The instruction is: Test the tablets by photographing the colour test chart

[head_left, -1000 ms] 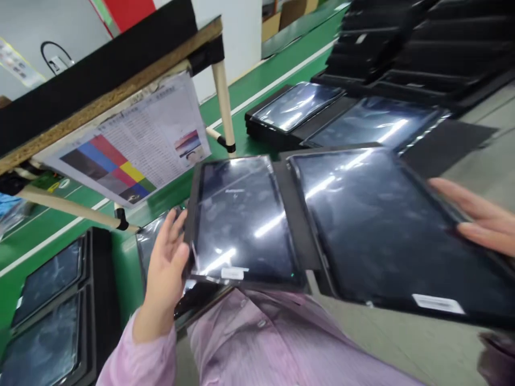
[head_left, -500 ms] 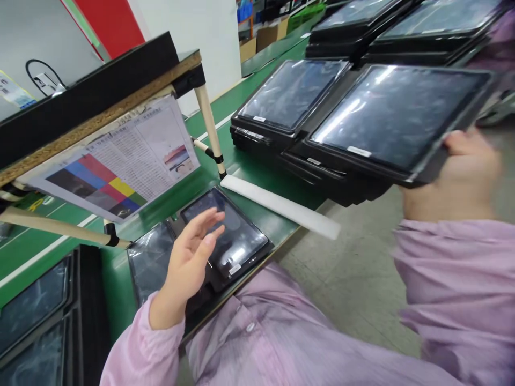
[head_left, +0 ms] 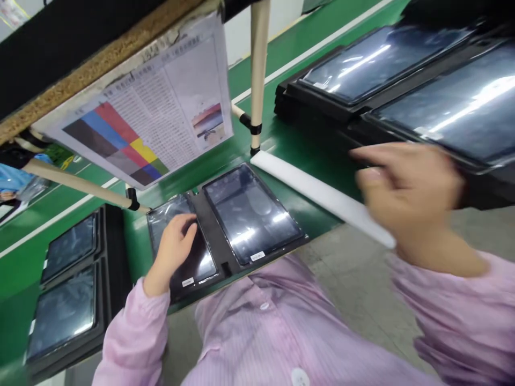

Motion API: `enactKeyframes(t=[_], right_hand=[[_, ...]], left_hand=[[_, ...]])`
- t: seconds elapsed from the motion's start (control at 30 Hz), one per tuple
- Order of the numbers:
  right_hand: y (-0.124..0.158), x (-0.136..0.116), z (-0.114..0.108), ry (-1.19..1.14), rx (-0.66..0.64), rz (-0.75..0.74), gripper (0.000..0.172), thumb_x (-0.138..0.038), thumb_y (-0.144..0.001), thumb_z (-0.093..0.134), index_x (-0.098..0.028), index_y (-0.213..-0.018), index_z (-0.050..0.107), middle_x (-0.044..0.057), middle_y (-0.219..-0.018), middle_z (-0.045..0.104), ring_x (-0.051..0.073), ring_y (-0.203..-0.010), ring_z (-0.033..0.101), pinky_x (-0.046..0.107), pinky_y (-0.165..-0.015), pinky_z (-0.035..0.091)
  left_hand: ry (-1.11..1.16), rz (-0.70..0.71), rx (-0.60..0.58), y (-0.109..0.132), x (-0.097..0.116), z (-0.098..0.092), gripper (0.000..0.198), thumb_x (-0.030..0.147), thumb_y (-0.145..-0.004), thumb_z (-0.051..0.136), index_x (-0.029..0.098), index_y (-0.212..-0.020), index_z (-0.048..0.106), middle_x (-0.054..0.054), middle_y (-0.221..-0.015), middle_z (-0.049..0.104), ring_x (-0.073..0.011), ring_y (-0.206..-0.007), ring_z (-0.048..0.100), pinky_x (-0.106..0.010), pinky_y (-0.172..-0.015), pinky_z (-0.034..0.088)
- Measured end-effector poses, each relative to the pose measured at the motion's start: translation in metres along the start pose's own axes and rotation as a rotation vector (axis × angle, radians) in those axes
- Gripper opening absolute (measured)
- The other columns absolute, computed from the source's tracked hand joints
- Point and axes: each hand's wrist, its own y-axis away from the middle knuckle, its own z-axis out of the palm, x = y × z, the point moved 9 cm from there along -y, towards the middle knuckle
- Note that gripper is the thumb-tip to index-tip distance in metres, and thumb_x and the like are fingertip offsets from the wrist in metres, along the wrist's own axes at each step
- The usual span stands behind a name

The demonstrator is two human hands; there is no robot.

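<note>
A black tray [head_left: 205, 228] with two dark tablet screens lies on the green belt [head_left: 306, 155] in front of me. My left hand [head_left: 174, 244] rests on the left screen [head_left: 164, 222], fingers bent, with nothing gripped. The right screen [head_left: 251, 214] is untouched. My right hand [head_left: 406, 190] hangs in the air on the right, blurred, fingers loosely curled and holding nothing. It is just in front of a stack of black trays [head_left: 322, 102] with tablets at the upper right.
A white foam strip [head_left: 317, 195] lies on the belt between the tray and the stack. A printed colour chart [head_left: 148, 120] hangs from a shelf on cream tube legs [head_left: 257, 75]. Another tray with two tablets [head_left: 66, 284] sits at the lower left.
My right hand has let go of the tray of tablets, which now lies on the stack at the right. My left hand has dropped onto the left screen of the tray before me.
</note>
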Motion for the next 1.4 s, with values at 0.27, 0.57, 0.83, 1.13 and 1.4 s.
enactKeyframes(t=[0.27,0.57,0.83,1.13,1.4], right_hand=[[-0.016,-0.062,0.186,-0.217,-0.544,0.063,0.06,-0.04,-0.088,0.057,-0.007,-0.137,0.057,0.019,-0.14,0.057,0.034,-0.132,0.053,0.05,-0.117,0.04],[-0.018,-0.042,0.193,-0.279,-0.419,0.116,0.056,-0.047,-0.079,0.069,-0.015,-0.125,0.068,0.014,-0.136,0.06,0.034,-0.127,0.056,0.052,-0.113,0.043],[0.001,-0.049,0.156,-0.33,-0.496,0.059,0.048,-0.05,-0.094,0.05,-0.023,-0.13,0.068,0.011,-0.14,0.058,0.03,-0.13,0.056,0.049,-0.115,0.042],[0.052,-0.091,0.107,-0.273,-0.649,-0.348,0.035,-0.045,-0.099,0.047,-0.034,-0.109,0.078,0.007,-0.153,0.045,0.039,-0.145,0.037,0.067,-0.109,0.034],[0.072,-0.099,0.09,-0.301,-0.681,-0.469,0.03,-0.052,-0.095,0.049,-0.044,-0.103,0.078,0.0,-0.154,0.044,0.042,-0.142,0.037,0.07,-0.1,0.037]], left_hand=[[-0.372,-0.105,0.149,-0.07,-0.025,0.005,0.041,0.03,-0.089,0.055,0.013,-0.125,0.06,-0.017,-0.126,0.064,-0.0314,-0.124,0.057,-0.047,-0.109,0.041],[-0.475,-0.231,0.215,-0.077,-0.026,0.005,0.024,0.029,-0.085,0.057,0.02,-0.106,0.065,-0.012,-0.109,0.063,-0.0324,-0.112,0.057,-0.048,-0.096,0.044],[-0.358,0.006,0.121,-0.003,-0.012,-0.016,0.052,0.042,-0.096,0.052,0.02,-0.143,0.052,-0.015,-0.135,0.055,-0.0323,-0.129,0.047,-0.053,-0.109,0.038],[-0.279,0.173,0.134,0.142,-0.026,-0.025,0.029,0.022,-0.095,0.056,0.026,-0.119,0.071,-0.011,-0.125,0.05,-0.0258,-0.119,0.049,-0.047,-0.099,0.045],[-0.18,0.165,0.127,0.162,-0.033,-0.03,0.029,0.025,-0.096,0.052,0.029,-0.109,0.077,-0.01,-0.12,0.049,-0.0257,-0.115,0.048,-0.048,-0.096,0.047]])
